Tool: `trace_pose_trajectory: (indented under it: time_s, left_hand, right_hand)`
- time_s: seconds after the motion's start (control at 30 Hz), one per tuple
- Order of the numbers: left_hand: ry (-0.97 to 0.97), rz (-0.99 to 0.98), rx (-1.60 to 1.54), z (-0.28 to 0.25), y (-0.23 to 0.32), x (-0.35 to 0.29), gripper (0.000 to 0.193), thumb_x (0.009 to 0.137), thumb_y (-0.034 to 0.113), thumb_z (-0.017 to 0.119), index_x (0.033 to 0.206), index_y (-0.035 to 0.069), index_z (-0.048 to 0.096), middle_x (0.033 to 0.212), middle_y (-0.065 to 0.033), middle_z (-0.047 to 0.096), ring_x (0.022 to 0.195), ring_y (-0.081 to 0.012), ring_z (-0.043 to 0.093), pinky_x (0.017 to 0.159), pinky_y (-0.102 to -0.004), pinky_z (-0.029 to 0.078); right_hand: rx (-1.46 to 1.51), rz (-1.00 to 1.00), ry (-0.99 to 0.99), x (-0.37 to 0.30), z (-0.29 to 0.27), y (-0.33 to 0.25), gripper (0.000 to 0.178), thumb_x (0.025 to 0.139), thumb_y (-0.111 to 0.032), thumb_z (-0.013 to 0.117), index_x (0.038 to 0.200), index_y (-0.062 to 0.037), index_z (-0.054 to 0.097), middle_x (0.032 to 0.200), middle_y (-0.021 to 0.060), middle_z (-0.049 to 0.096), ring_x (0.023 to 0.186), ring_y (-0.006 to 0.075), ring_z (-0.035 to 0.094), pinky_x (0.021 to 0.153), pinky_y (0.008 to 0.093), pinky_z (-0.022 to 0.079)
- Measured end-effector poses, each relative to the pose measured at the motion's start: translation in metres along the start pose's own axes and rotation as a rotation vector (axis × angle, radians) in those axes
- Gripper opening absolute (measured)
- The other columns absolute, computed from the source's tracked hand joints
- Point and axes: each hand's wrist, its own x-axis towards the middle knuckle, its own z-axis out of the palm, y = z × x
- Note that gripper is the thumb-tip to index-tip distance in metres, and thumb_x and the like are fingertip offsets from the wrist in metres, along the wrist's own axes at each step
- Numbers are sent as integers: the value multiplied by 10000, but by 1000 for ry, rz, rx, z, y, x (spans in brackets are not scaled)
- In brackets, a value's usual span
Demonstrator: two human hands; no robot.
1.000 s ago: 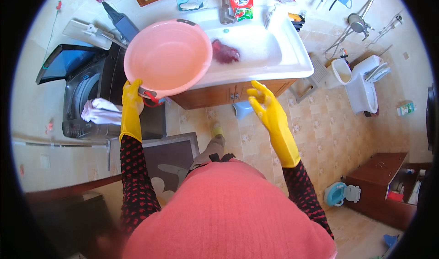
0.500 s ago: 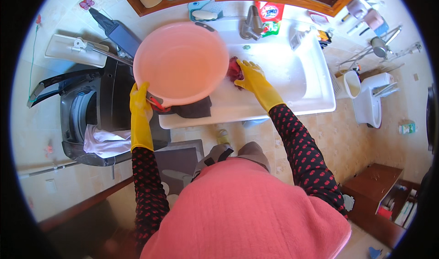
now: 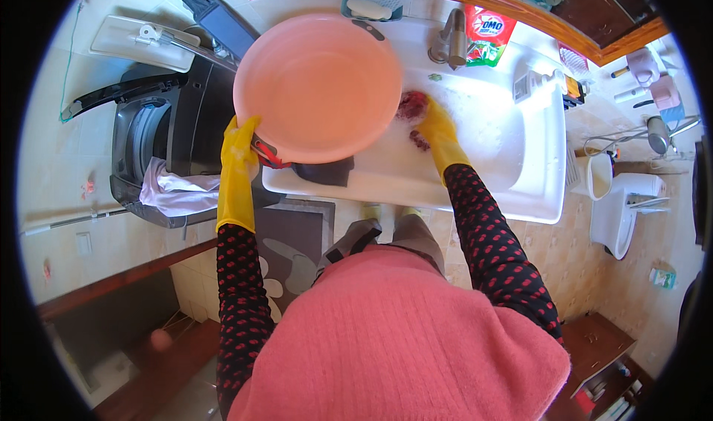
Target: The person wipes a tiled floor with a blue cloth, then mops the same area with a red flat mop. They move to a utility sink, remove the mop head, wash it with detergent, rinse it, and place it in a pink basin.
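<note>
A large pink plastic basin (image 3: 316, 87) is tilted over the left part of the white sink (image 3: 416, 196), its hollow facing me. My left hand (image 3: 239, 142), in a yellow rubber glove, grips the basin's near left rim beside its grey and red handle. Inside the sink, my right hand (image 3: 441, 135), gloved the same way, is curled over a wet dark red cloth (image 3: 413, 108); its fingertips are partly hidden. White suds lie around that hand. Below the basin, a dark grey cloth (image 3: 327, 171) hangs over the sink's front edge.
A grey faucet (image 3: 448, 41) rises at the sink's back, beside a red detergent pouch (image 3: 489, 36). A soap bar (image 3: 369, 8) rests behind the basin. To the left is an open washing machine (image 3: 152, 128) with a pale cloth (image 3: 178, 189) over its edge. A wooden-framed cabinet (image 3: 520, 9) overhangs the back.
My right hand has gone from spread fingers on the red cloth to curling round it. The whole view has shifted, and my left hand still grips the basin's rim.
</note>
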Motion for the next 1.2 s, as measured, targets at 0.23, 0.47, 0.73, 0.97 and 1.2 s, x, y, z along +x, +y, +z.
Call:
trace_pose_trajectory:
  time_s: [0.23,0.47,0.73,0.97,1.2]
  left_hand:
    - [184,146,312,10,-3,-9,495,838,354,731,1209,53,602,1119,-103,674,1019,-201,652,902,-299,484]
    - [354,25,942,50,14,-28,490,925,361,628,1350,136,530,1246,-92,630,1098,-277,633,968,-385,478]
    - [308,508,1033,112,16,-81,488,925,278,602,1370,106,498,1354,-145,557,1190,-350,575,1004,-414,455]
    - [341,557,1023,150,-4,-99,486,925,210,588,1379,75,481,1362,-178,545,1199,-369,560,982,-380,467]
    - [504,301,946,133,18,-114,524,952,342,595,1405,109,474,1327,-145,584,1196,-348,582,1025,-399,452]
  right_hand:
    - [353,68,44,-15,-28,48,581,812,-234,686,1354,-123,511,1149,151,663,1033,319,650,860,440,521]
    - [423,266,71,-25,-134,29,590,810,-258,689,1354,-124,504,1153,157,648,1029,326,623,853,429,497]
    - [434,527,-44,-53,-187,-7,645,793,-279,701,1379,-124,480,1225,173,618,1119,349,576,926,420,456]
    - [588,482,-19,-53,-158,-2,690,762,-276,729,1389,-129,480,1271,192,617,1198,370,568,996,437,449]
    - [323,310,68,-28,-96,27,676,770,-254,712,1389,-134,467,1251,200,624,1177,377,580,970,443,467]
